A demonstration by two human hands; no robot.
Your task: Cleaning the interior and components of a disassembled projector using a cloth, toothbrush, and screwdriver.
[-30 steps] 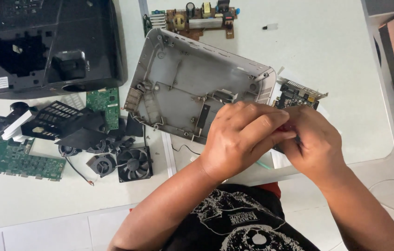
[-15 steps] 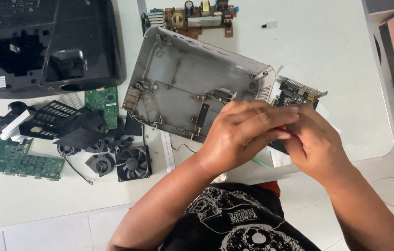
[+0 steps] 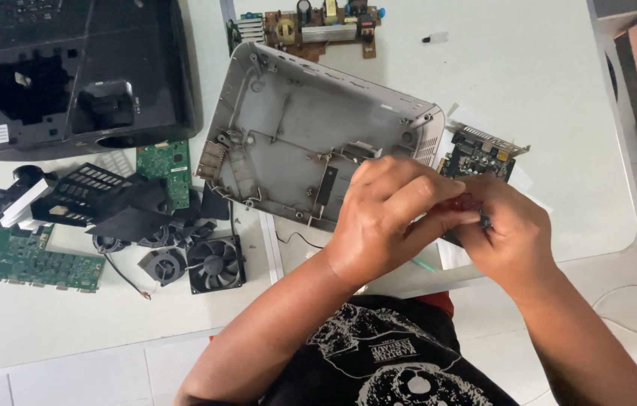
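White worktop carries a grey plastic casing shell, lying open side up and bare inside. Over its near corner the left hand and right hand close together on a small reddish object, mostly hidden by fingers. Just behind sits a dark circuit card, partly covered.

Both hands pinching small red item, grey casing beside, fans left
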